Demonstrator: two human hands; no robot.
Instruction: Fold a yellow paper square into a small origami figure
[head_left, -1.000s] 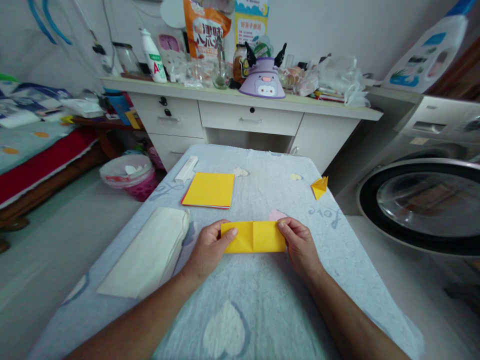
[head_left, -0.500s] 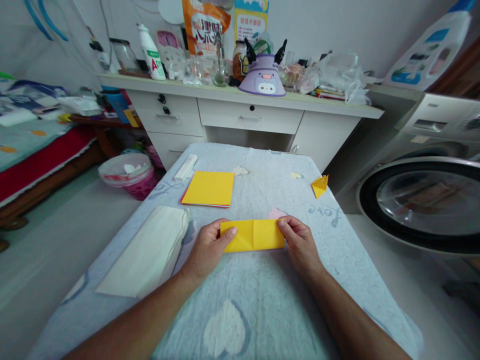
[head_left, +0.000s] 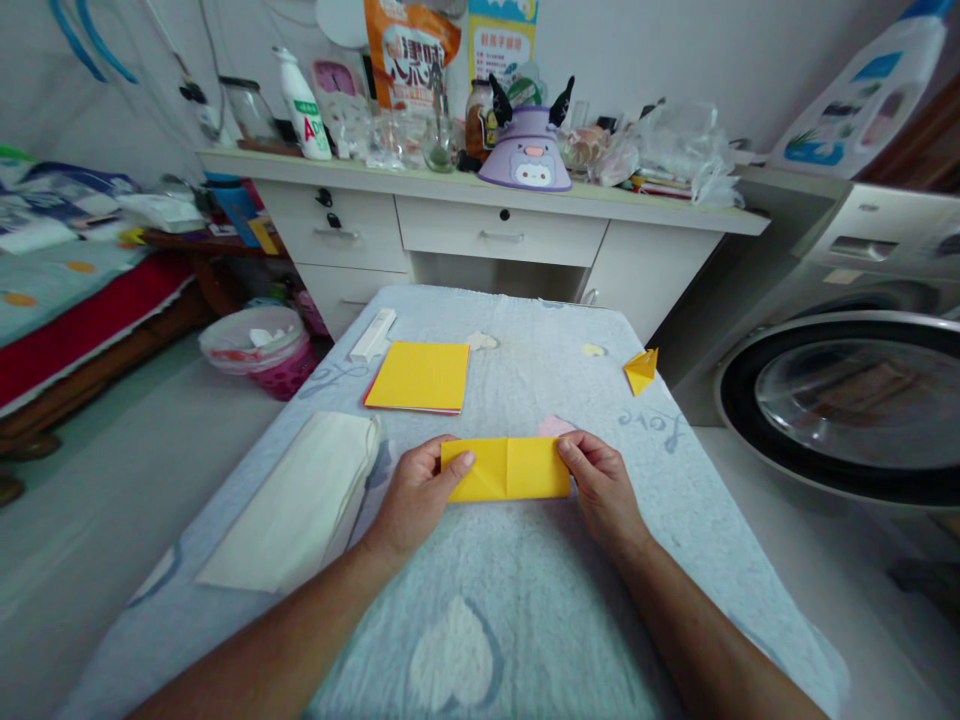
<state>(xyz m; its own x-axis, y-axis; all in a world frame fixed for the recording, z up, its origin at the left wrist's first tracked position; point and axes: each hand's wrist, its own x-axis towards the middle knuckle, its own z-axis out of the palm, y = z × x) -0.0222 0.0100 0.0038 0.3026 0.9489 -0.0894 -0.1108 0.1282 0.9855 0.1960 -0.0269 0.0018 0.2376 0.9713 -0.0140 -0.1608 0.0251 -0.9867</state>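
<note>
A yellow sheet of paper point(head_left: 506, 468), folded into a long rectangle with a crease down its middle, lies on the light blue cloth-covered table point(head_left: 510, 600). My left hand point(head_left: 416, 495) pinches its left end, thumb on top. My right hand point(head_left: 600, 488) pinches its right end the same way. Farther back lies a square stack of yellow paper point(head_left: 420, 377) with a red edge showing underneath. A small folded yellow paper piece point(head_left: 640, 371) sits at the table's right edge.
A folded cream cloth point(head_left: 300, 510) lies at the table's left. A white stick-like object point(head_left: 373, 335) rests by the stack. Beyond stand a cluttered white desk point(head_left: 495, 215), a pink bin point(head_left: 259, 350), a bed point(head_left: 67, 290) at left and a washing machine point(head_left: 847, 400) at right.
</note>
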